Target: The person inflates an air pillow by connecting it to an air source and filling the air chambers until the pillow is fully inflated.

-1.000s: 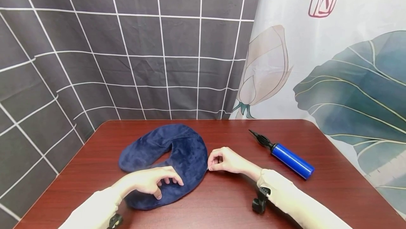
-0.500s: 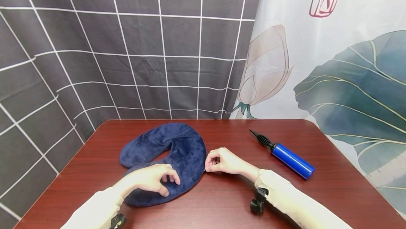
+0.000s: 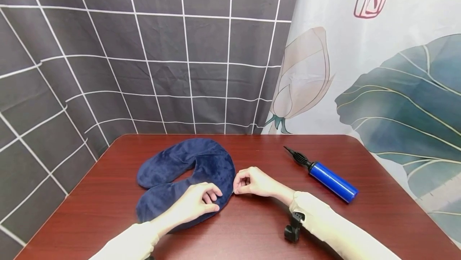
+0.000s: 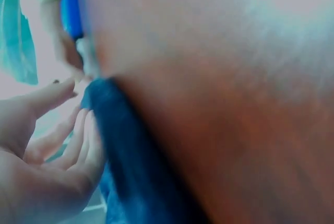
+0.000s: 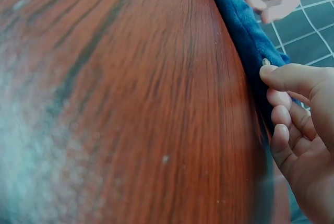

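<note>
A dark blue U-shaped neck pillow [image 3: 216,164] lies flat on the table with its opening toward the left. At its right edge my right hand [image 3: 256,182] pinches a small metal zipper pull [image 5: 266,62] between thumb and forefinger. Only the tip of that pull shows in the right wrist view, above the thumb. My left hand [image 3: 198,201] is over the near arm of the pillow, fingers loosely bent and thumb apart, gripping nothing. In the left wrist view its fingers [image 4: 86,145] are beside the pillow's edge; whether they touch the cloth I cannot tell.
A blue hand pump [image 3: 333,182] with a black nozzle lies at the right of the reddish-brown table [image 3: 263,228]. Behind the table hang a grey curtain [image 3: 205,76] with white grid lines and a white curtain [image 3: 345,52] with a plant print.
My left hand has moved right along the pillow, toward the right hand. The right hand keeps its pinch at the pillow's edge, having shifted only slightly.
</note>
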Motion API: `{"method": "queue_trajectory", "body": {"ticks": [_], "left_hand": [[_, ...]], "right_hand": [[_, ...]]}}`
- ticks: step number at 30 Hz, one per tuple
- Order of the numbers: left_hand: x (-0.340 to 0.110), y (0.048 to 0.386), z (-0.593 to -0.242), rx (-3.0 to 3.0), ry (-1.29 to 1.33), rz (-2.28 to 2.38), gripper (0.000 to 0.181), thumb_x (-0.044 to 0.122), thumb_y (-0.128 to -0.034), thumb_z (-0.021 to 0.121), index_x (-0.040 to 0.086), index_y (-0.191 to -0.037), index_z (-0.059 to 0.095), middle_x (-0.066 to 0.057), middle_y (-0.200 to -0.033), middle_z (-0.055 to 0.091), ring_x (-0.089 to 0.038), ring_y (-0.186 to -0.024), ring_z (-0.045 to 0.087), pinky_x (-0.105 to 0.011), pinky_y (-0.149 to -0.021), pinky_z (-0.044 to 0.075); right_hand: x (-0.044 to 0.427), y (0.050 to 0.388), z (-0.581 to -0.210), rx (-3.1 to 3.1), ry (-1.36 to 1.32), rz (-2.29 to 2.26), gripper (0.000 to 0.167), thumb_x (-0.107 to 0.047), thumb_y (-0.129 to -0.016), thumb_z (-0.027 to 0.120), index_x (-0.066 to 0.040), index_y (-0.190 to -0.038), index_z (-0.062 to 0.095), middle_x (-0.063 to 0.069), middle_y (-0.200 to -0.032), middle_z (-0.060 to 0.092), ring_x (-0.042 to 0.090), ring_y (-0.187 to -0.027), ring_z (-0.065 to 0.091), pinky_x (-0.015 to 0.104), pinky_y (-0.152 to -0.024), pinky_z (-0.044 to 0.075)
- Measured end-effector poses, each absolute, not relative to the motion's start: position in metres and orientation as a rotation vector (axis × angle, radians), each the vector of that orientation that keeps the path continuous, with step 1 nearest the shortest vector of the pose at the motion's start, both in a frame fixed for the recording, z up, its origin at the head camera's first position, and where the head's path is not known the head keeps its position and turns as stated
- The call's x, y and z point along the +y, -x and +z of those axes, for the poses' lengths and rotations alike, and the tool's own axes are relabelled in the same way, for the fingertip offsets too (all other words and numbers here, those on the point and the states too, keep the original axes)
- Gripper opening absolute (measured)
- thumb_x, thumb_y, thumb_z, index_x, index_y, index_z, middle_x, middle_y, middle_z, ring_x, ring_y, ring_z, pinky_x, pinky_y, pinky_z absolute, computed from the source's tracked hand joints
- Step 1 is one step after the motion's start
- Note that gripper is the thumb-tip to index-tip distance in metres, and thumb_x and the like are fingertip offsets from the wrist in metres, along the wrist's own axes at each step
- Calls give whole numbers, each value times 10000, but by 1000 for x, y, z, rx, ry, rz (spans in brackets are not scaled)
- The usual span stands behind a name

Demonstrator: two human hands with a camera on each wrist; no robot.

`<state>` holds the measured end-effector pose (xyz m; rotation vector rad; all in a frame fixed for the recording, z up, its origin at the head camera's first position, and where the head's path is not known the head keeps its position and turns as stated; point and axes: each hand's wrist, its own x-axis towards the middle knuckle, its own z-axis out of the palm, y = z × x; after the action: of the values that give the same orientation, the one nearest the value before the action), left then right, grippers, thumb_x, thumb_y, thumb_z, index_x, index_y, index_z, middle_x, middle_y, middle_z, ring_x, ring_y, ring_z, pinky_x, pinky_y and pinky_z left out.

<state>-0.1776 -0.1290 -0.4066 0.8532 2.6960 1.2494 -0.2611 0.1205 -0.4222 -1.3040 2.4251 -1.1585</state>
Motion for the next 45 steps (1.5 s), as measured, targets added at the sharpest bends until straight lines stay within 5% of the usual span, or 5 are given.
{"method": "queue_trajectory", "body": {"ticks": [9,45], "left_hand": [[-124,186,-413,2719,-878,1156,327,62,-694,868,100,-973,701,21,-766,649,41,-646,548,-170,-637,485],[-144,192,-410,2343,-796,1255,307,-3,-730,794,112,-1009,738,-92,-729,733,-60,-598,657,-201,-601,527]], "right_hand": [[121,261,-422,2434,1291,-1150,46,-117,-839,757,-142,-822,722,-24,-747,642,-27,-648,519,160,-608,474],[129,277,-419,2662,1374,-1071,147,-65,-794,725,-198,-752,679,-66,-755,624,-14,-687,532,171,-640,490]]}}
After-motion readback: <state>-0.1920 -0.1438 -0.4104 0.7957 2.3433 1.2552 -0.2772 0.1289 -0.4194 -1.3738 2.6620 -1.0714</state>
